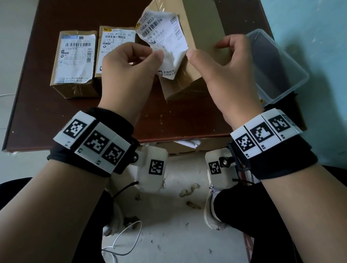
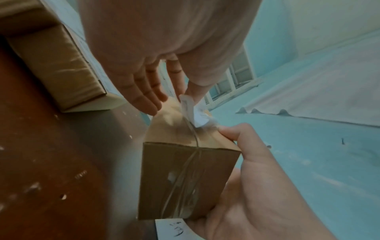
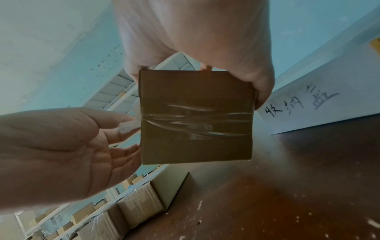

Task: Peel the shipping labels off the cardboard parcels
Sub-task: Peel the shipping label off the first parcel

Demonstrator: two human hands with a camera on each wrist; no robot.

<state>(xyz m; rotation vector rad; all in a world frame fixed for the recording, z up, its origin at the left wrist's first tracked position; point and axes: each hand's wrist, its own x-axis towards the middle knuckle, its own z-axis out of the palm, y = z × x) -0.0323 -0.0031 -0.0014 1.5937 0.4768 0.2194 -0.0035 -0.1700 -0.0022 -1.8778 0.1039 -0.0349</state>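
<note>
My right hand [image 1: 213, 68] grips a tall brown cardboard parcel [image 1: 200, 24] held above the table, thumb on the near face, fingers round the right side. A white shipping label [image 1: 161, 29] curls away from that face, its upper part free and creased. My left hand [image 1: 157, 55] pinches the crumpled middle of the label between thumb and forefinger. In the left wrist view the pinched label [image 2: 193, 112] sits at the parcel's [image 2: 185, 178] top edge. The right wrist view shows the parcel's taped end [image 3: 195, 118] and my left hand [image 3: 61, 146] beside it.
Two smaller parcels [image 1: 75, 62] [image 1: 114, 44], each with a label on top, lie side by side on the dark brown table [image 1: 55, 116] to the left. A clear plastic box [image 1: 276, 64] sits at the table's right edge. Paper scraps and a white cable lie on the floor.
</note>
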